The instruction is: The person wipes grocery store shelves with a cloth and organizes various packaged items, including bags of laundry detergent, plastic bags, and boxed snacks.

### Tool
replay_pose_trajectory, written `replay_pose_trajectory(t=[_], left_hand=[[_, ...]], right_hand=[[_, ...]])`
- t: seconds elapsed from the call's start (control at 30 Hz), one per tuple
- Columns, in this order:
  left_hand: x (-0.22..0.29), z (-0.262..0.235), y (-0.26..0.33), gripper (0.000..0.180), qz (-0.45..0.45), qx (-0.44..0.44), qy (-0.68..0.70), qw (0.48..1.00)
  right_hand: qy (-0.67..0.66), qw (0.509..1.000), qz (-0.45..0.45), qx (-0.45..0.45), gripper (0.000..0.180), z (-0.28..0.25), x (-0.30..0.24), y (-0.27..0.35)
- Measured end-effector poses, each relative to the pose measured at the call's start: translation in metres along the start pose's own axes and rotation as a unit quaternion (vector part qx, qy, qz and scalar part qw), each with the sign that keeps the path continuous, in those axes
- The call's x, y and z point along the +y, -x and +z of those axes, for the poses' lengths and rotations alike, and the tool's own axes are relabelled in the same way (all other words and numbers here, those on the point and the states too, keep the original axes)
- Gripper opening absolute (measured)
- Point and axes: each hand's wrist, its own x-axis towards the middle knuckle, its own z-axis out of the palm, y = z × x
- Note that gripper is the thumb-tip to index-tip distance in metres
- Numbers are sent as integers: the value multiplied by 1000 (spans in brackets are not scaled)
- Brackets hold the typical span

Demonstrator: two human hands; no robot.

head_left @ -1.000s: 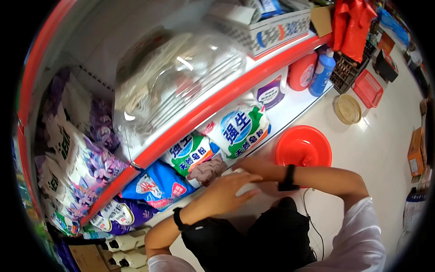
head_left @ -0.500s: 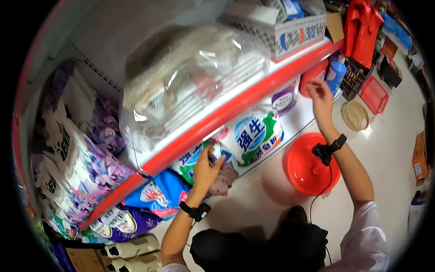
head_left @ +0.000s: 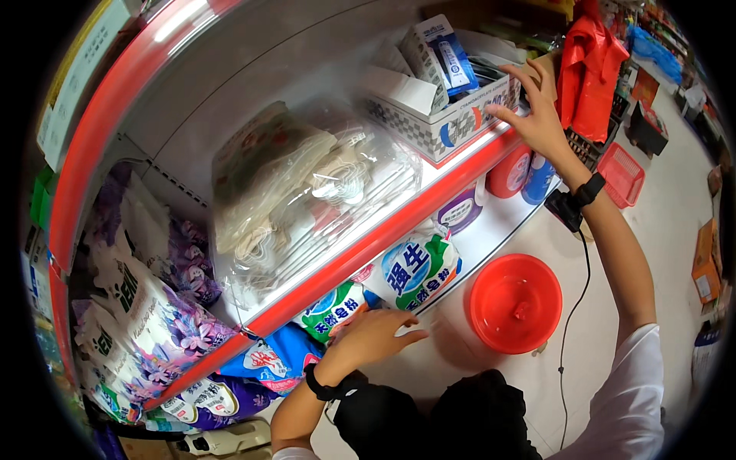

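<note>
My right hand (head_left: 539, 115) is raised to the right end of an open white carton (head_left: 471, 123) with a checkered pattern, standing on the upper shelf. Its thumb and fingers are spread around the carton's front corner; whether they touch it I cannot tell. Blue-and-white packets (head_left: 454, 65) stick up out of the carton. Lower down, my left hand (head_left: 373, 337) hovers open in front of the lower shelf, thumb and fingers apart. Nearest to it are a green-and-white detergent bag (head_left: 331, 310) and a larger white, blue and green detergent bag (head_left: 410, 264).
A clear plastic-wrapped bundle (head_left: 307, 192) lies on the upper shelf, behind its red edge (head_left: 383, 247). Red (head_left: 507, 175) and blue bottles (head_left: 539, 180) stand below. On the floor sits a red basin (head_left: 515, 303); a red basket (head_left: 621, 175) lies farther off. Purple-flowered bags (head_left: 165, 322) fill the left.
My right hand has moved up from the red bottle to the carton. My left hand has drawn down from the detergent bags. The brownish cloth beside it no longer shows.
</note>
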Motion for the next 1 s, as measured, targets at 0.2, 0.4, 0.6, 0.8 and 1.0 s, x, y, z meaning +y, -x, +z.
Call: replay_pose_trajectory(t=[0.2,0.4,0.6,0.8,1.0], left_hand=[[75,-53,-21,35,185,103,188,959],[124,-123,-68,37,259,420,230,839],[114,-162,-132,62,159,596,72,784],[121,-166,-135,84,106,536,179,818],[114,-167,-142,85,106,569,199,791]], right_hand=[[-85,991,54,-88,76,2,6,-12],[-100,991,69,-54,71,5,12,-15],[-117,987,81,-72,73,5,25,-20],[-279,952,107,-59,55,-11,24,-6],[-303,950,67,-21,52,-14,10,-14]])
